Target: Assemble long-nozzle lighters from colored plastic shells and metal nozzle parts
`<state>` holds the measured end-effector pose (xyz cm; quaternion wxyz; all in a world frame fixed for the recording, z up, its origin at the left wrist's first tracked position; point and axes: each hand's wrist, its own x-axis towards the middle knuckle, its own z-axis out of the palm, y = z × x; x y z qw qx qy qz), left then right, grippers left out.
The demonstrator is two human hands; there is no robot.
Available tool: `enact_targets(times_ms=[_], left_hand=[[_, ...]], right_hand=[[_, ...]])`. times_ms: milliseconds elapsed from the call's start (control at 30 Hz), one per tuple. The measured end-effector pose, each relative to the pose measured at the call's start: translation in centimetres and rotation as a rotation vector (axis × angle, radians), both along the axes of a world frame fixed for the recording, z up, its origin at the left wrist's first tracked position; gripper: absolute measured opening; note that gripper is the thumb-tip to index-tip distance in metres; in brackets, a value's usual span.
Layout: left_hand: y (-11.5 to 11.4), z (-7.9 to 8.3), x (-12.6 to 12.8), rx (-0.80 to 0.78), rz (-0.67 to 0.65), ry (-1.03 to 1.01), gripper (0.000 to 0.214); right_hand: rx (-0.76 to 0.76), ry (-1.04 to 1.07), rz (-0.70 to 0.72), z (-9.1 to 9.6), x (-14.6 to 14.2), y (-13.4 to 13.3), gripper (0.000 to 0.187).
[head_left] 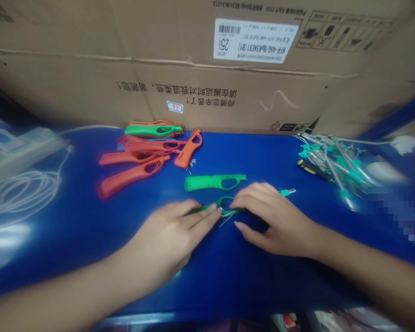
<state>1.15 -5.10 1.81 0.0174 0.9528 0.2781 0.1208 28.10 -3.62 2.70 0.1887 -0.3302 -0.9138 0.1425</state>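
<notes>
My left hand (180, 230) is closed on a green lighter casing (226, 200), with its fingertips by the casing's trigger loop. From the right, my right hand (273, 216) curls its fingers over the other end of the casing, its thumb lower and apart from the fingers. Beyond that hand a teal piece with a metal tip (287, 192) sticks out; its link to the casing is hidden. A thin wire-like strip (227, 219) shows below the loop. Just behind lies a separate green casing half (212, 182), flat on the blue table (207, 272).
Several red and orange lighter casings (134, 175) lie at the back left, a green casing (154, 131) among them. Small metal pins (192, 163) lie nearby. A coiled white cable (24, 189) is at left. Teal-ended metal tubes (335, 161) and a black-yellow tool (313, 169) lie right. A cardboard box (193, 69) stands behind.
</notes>
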Motion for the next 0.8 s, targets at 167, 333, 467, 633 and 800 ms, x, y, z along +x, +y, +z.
enact_targets(times_ms=[167, 333, 467, 633, 800], left_hand=[[-0.16, -0.33, -0.14, -0.041, 0.007, -0.030, 0.053], [0.01, -0.50, -0.17, -0.094, 0.014, -0.120, 0.045], [0.06, -0.56, -0.15, -0.112, 0.028, -0.138, 0.044], [0.07, -0.28, -0.13, -0.099, 0.030, -0.128, 0.042], [-0.10, 0.17, -0.16, -0.053, 0.062, -0.090, 0.039]], right_hand=[[-0.011, 0.050, -0.009, -0.21, -0.12, -0.09, 0.033], [-0.015, 0.080, 0.025, -0.35, -0.13, -0.17, 0.036], [-0.038, 0.110, 0.019, -0.49, -0.13, -0.30, 0.042], [-0.046, 0.117, -0.050, -0.09, 0.03, -0.24, 0.035], [0.012, 0.052, -0.031, 0.30, 0.35, 0.21, 0.022]])
